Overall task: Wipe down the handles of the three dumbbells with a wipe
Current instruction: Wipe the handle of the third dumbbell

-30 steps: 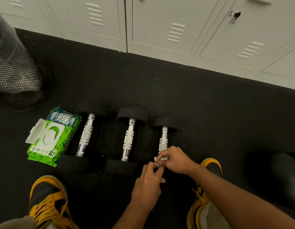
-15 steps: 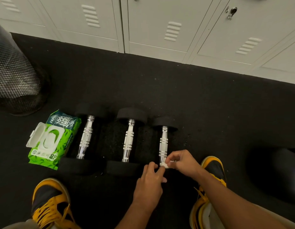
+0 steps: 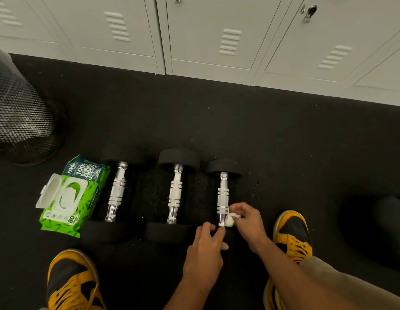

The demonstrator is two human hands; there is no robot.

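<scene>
Floor: wipes pack (lid open)

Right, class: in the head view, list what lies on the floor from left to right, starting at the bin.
Mesh bin → wipes pack → left dumbbell → middle dumbbell → right dumbbell → crumpled wipe, pinched by the right hand → right shoe.

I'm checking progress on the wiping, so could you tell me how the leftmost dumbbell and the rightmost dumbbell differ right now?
The leftmost dumbbell lies untouched beside the green wipes pack; the rightmost dumbbell has the right hand pressing a bunched white wipe against its handle's near end, the left hand by it. The leftmost looks bigger. Both lie parallel on the black floor, with chrome handles and black heads.
</scene>
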